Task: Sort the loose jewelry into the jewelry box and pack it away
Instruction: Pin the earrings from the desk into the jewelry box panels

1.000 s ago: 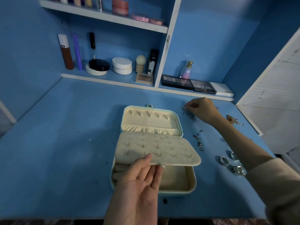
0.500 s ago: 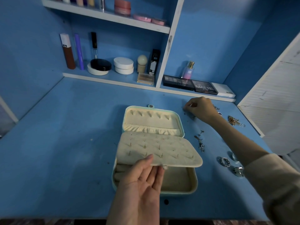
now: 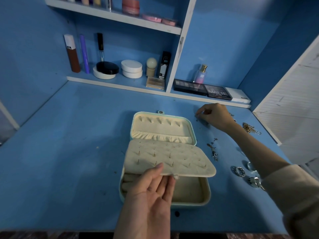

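Hardly anything has shifted this past second: my right hand (image 3: 216, 116) stays at 1 o'clock from the open jewelry box (image 3: 162, 125), thumb and forefinger nipping a tiny dark piece (image 3: 197, 115) on the desk (image 3: 69, 152). My left hand (image 3: 151, 192), at 6 o'clock, holds the earring panel (image 3: 169, 156) raised, thumb on top, straight fingers beneath. My forearm partly covers the rings (image 3: 239, 171) at 3 o'clock; earrings (image 3: 213, 150) lie nearer the box, a gold chain (image 3: 248, 127) past my wrist.

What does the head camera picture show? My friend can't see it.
A left hand holds up the padded flap of an open jewelry box on a blue table. The right hand pinches a tiny piece beside it, near loose rings and a chain.
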Demonstrator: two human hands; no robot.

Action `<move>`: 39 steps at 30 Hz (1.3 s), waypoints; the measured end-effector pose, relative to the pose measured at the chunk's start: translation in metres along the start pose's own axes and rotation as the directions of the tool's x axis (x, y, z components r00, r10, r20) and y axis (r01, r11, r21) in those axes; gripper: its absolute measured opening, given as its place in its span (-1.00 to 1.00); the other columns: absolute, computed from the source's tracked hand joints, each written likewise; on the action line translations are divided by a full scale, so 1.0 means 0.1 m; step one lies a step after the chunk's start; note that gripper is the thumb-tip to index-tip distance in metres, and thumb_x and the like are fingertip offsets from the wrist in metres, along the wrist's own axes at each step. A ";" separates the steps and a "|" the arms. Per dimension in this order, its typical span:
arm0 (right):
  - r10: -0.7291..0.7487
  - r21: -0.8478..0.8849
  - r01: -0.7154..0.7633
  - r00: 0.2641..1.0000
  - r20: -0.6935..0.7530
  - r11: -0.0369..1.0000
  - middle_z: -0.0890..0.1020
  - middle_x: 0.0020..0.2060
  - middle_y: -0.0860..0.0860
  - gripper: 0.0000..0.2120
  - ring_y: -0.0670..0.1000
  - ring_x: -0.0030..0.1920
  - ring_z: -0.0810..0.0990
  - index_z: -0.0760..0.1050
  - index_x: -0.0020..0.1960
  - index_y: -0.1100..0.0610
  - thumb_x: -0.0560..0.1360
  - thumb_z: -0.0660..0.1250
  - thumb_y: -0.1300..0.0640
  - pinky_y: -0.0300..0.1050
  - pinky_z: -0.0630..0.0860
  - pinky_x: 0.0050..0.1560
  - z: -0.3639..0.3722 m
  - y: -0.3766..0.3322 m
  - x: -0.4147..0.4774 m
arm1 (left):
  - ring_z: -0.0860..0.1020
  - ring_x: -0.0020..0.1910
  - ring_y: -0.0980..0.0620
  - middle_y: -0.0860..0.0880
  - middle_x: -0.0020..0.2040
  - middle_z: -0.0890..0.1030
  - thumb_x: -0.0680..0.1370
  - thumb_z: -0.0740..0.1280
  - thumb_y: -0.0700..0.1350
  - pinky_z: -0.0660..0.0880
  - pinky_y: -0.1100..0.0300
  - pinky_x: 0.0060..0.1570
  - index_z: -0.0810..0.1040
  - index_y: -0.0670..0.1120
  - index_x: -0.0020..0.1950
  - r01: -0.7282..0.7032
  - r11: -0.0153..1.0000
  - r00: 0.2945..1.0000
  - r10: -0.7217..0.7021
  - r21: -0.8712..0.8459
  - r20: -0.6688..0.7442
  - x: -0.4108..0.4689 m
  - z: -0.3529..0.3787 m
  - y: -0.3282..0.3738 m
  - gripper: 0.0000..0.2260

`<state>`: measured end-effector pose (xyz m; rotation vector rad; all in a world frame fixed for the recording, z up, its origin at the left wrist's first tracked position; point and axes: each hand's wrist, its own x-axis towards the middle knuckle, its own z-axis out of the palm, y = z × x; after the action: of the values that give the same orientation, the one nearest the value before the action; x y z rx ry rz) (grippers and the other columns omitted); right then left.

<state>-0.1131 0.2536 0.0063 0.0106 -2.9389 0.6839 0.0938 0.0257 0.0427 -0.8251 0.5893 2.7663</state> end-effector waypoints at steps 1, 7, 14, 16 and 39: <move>-0.005 0.002 0.005 1.000 0.003 1.000 0.60 -0.21 0.10 -0.93 -0.03 -0.25 0.48 0.63 -0.07 0.11 0.47 0.38 0.20 -0.28 0.40 -0.23 -0.01 -0.01 0.00 | 0.59 0.01 -0.11 -0.15 -0.22 0.70 0.25 0.29 -0.32 0.45 0.09 -0.05 0.56 -0.15 -0.17 0.001 1.000 1.000 -0.001 0.001 0.000 0.00 0.00 0.00 -0.80; -0.035 -0.023 0.036 0.999 0.038 0.999 0.58 -0.25 0.06 -0.97 -0.13 -0.33 0.43 0.62 -0.14 0.07 0.46 0.40 0.18 -0.42 0.31 -0.36 -0.03 -0.03 0.02 | 0.59 -0.01 -0.12 -0.15 -0.23 0.70 0.25 0.29 -0.32 0.45 0.09 -0.06 0.56 -0.14 -0.16 0.003 1.000 1.000 -0.003 0.004 -0.010 0.01 0.00 0.01 -0.79; -0.085 0.087 0.090 0.995 -0.056 0.992 0.65 -0.21 0.06 -0.89 -0.19 -0.30 0.52 0.60 -0.19 0.12 0.45 0.36 0.30 -0.50 0.38 -0.27 -0.07 -0.13 -0.08 | 0.59 0.00 -0.12 -0.15 -0.23 0.70 0.25 0.29 -0.32 0.45 0.09 -0.06 0.56 -0.15 -0.20 -0.009 1.000 1.000 0.009 -0.003 -0.015 0.00 0.00 0.00 -0.81; -0.127 0.145 0.137 0.989 -0.078 0.980 0.64 -0.26 0.02 -0.92 -0.27 -0.33 0.51 0.60 -0.20 0.16 0.43 0.38 0.30 -0.54 0.37 -0.28 -0.12 -0.21 -0.20 | 0.59 0.01 -0.10 -0.14 -0.22 0.70 0.25 0.29 -0.32 0.45 0.10 -0.06 0.57 -0.15 -0.21 -0.015 1.000 1.000 0.015 0.003 -0.008 0.00 0.00 0.00 -0.82; -0.515 -0.347 0.453 0.850 -0.109 0.821 0.56 -0.41 0.07 -0.92 0.14 -0.36 0.51 0.67 -0.19 0.21 0.33 0.47 0.31 -0.05 0.46 -0.36 0.09 0.01 -0.83 | 0.60 0.02 -0.05 -0.11 -0.18 0.71 0.25 0.29 -0.28 0.45 0.12 -0.03 0.63 -0.10 -0.55 -0.017 0.999 1.000 0.017 0.045 0.013 -0.01 0.00 0.01 -0.78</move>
<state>-0.0321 0.2482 -0.0126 0.6073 -2.6389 0.1311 0.0944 0.0249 0.0441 -0.7965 0.6568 2.7607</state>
